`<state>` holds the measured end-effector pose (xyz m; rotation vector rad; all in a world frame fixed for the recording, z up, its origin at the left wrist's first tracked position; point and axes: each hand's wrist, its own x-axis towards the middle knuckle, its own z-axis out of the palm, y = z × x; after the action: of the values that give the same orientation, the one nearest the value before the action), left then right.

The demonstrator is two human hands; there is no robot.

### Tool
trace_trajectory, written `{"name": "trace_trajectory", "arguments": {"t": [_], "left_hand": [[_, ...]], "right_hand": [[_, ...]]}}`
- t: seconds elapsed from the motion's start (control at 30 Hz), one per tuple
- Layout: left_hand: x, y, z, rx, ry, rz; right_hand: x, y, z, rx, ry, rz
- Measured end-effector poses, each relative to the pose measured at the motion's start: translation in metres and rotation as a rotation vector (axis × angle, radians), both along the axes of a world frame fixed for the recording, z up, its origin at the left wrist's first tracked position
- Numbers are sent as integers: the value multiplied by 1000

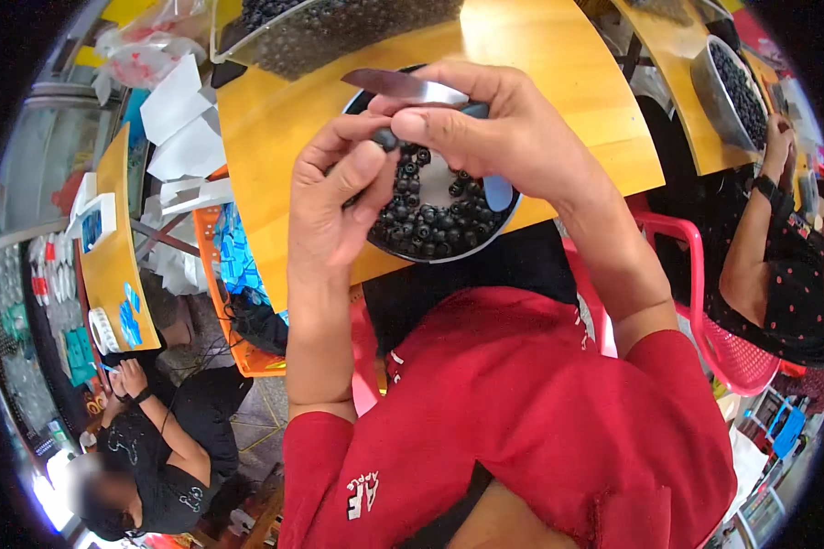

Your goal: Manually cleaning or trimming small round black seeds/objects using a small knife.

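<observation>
My left hand (pixel 343 174) is closed, pinching a small round black part (pixel 384 139) between thumb and fingers. In my right hand (pixel 508 128) is a short-bladed knife (pixel 398 86), its dark handle end showing by the thumb and its blade pointing left. Both hands meet over a round bowl (pixel 424 260), fingers close together. Many small black ring-like parts (pixel 435 224) lie in the bowl, with a pale patch of its bottom showing among them. A flat blue piece (pixel 497 192) rests at the bowl's right side.
The bowl stands at the near edge of a yellow wooden table (pixel 577 55). Behind it is a clear bin (pixel 339 41) of black parts. An orange crate (pixel 238 339) with blue packets stands left. One person (pixel 169 439) sits lower left; another (pixel 764 265) works right beside a metal basin (pixel 719 101).
</observation>
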<state>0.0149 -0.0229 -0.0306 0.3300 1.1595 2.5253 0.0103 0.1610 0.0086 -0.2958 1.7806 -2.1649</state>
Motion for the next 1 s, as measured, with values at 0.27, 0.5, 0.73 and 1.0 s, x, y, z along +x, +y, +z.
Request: {"name": "trace_trajectory", "arguments": {"t": [0.27,0.5,0.73,1.0], "left_hand": [[-19,-12,17,-247,147,-230],[-20,5,18,-1052,434,-449],[-16,25,10,-1618,1097,-648],[-25,18,19,-920,513,-86]], "right_hand": [[-2,27,9,84,77,-270],[1,37,21,66,-56,-165],[4,32,-4,112,145,-234],[4,32,-9,86,102,-201]]}}
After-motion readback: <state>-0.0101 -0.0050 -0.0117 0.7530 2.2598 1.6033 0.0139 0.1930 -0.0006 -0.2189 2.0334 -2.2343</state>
